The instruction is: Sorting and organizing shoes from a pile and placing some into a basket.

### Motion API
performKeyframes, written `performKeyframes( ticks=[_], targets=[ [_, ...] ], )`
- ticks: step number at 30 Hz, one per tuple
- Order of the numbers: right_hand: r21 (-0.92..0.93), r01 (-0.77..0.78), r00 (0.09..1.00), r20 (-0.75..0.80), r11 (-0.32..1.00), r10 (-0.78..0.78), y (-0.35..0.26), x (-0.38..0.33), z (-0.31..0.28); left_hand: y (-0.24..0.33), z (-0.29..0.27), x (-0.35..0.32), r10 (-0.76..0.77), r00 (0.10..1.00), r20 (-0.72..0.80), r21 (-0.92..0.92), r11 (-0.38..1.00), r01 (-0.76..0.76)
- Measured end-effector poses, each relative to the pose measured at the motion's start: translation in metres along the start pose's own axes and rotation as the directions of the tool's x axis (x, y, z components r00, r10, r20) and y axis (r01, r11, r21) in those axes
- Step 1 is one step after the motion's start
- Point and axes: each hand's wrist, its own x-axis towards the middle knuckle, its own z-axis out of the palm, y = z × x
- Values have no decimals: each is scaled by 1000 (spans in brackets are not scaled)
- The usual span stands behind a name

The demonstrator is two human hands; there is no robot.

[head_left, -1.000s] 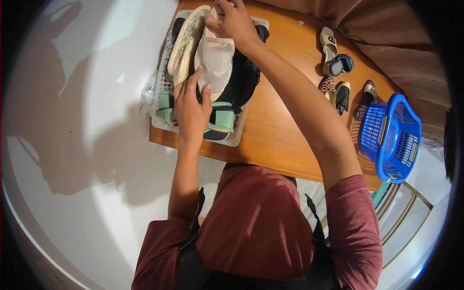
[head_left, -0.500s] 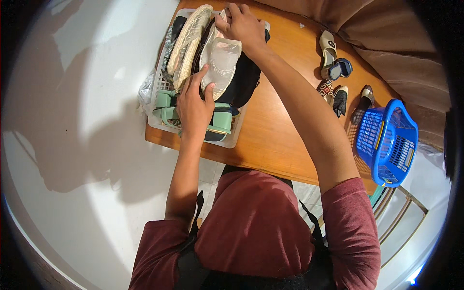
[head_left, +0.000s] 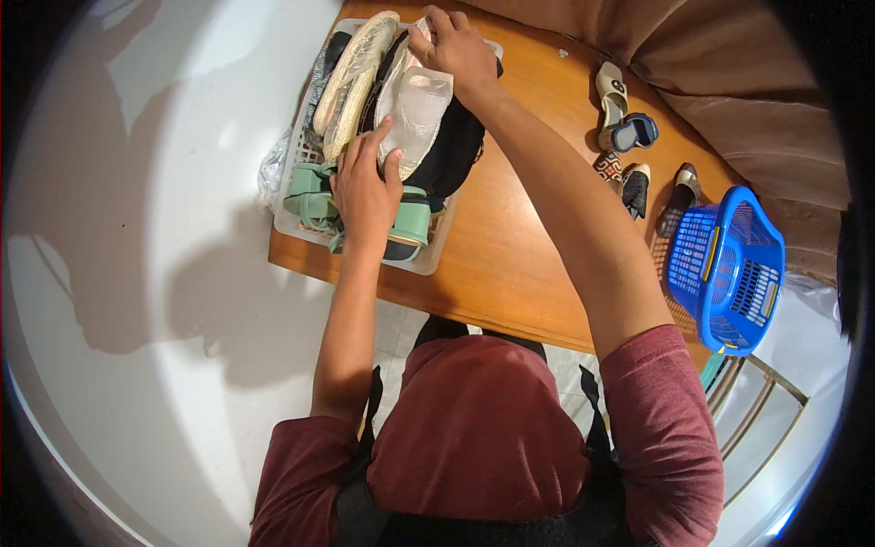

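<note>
Upper centre of the frame: we log a white plastic lattice basket (head_left: pixel 436 260) on a brown wooden table (head_left: pixel 510 246), packed with footwear.

- Pale translucent-wrapped shoe (head_left: pixel 415 118), standing on edge in the basket's middle. Our right hand (head_left: pixel 460 50) pinches its top end with curled fingers; our left hand (head_left: pixel 365 187) lies on its lower edge, fingers spread.
- Woven straw-coloured sandals (head_left: pixel 351 77), just left of it.
- Mint-green block-heeled sandals (head_left: pixel 410 223), at the basket's near end under the left hand.

Right of frame: loose shoes (head_left: pixel 624 132) on the table, and a blue plastic basket (head_left: pixel 725 269) at the table's edge.
</note>
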Motion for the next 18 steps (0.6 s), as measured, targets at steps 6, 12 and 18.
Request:
performKeyframes(
  ticks=[6,12,18],
  targets=[
    [226,39,999,-15,973,-37,10,-5,-17,3,-6,-5,85,991,-102,-44,995,-89],
    [374,144,978,-196,916,-74,55,-55,-46,17,-17,-7,82,993,-84,-100,991,-90],
    [454,-119,992,23,883,122,66,-206,-83,18,-10,-15,94,983,-155,-35,994,-101]
  ],
)
